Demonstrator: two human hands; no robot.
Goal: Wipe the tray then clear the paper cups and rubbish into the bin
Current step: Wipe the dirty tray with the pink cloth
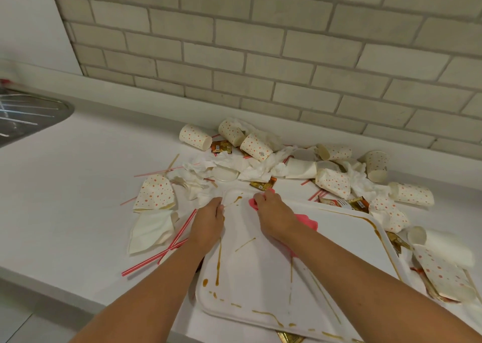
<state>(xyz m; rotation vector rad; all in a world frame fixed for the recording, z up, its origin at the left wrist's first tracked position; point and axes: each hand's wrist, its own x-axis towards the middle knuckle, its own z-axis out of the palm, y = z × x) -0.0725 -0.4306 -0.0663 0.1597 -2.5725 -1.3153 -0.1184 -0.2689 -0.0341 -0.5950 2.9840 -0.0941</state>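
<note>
White tray (pixel 255 277) streaked with brown sauce on white desk (pixel 78 186), left hand (pixel 208 222) fingers curled over its far left rim, right hand (pixel 276 217) fingers gripping pink cloth (pixel 307 221) at tray's far corner, spotted paper cups (pixel 195 136) and napkins (pixel 234 162) strewn behind

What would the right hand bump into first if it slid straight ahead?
Probably the white plastic tray's far rim, then the gold foil sachet just beyond; depth is hard to judge.

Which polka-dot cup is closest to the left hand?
The flattened dotted cup just left of the tray, beside the left hand, beyond the plain white crushed cup. Other dotted cups lie along the wall or right of the tray.
</note>
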